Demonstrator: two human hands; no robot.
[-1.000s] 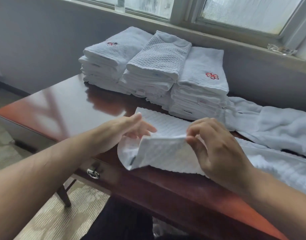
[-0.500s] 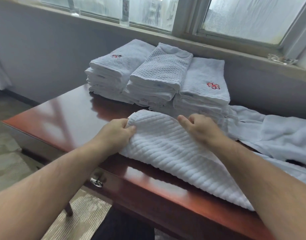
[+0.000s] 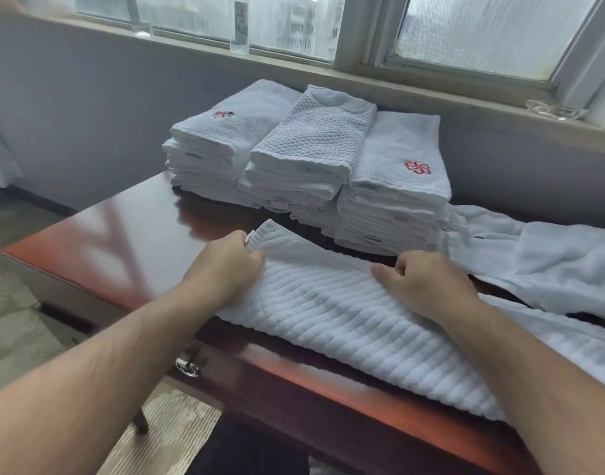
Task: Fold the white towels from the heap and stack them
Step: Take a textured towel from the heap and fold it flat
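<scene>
Three stacks of folded white towels stand side by side along the table's point(image 3: 122, 241) far edge: the left stack point(image 3: 218, 156) and the right stack point(image 3: 397, 186) each topped by a towel with a red embroidered mark, the middle stack point(image 3: 311, 149) topped by a waffle-textured one. All three touch their neighbours.

One ribbed towel point(image 3: 328, 313) lies doubled over along the near edge, running from the middle of the table towards the near right corner. Both hands are on its far edge. The left hand point(image 3: 225, 265) has its fingers curled tight round the towel's far left corner, which lifts a little off the wood. The right hand point(image 3: 428, 286), knuckles up, curls its fingers and thumb into the same edge further right, just in front of the right stack.

The heap point(image 3: 551, 269) of loose white towels sprawls at the right edge — beside the right stack and behind the ribbed towel.

A metal drawer pull point(image 3: 187, 366) hangs on the table's front face. On the windowsill stand one clear bottle point(image 3: 240, 25) and one glass dish point(image 3: 554, 109) — well apart.
</scene>
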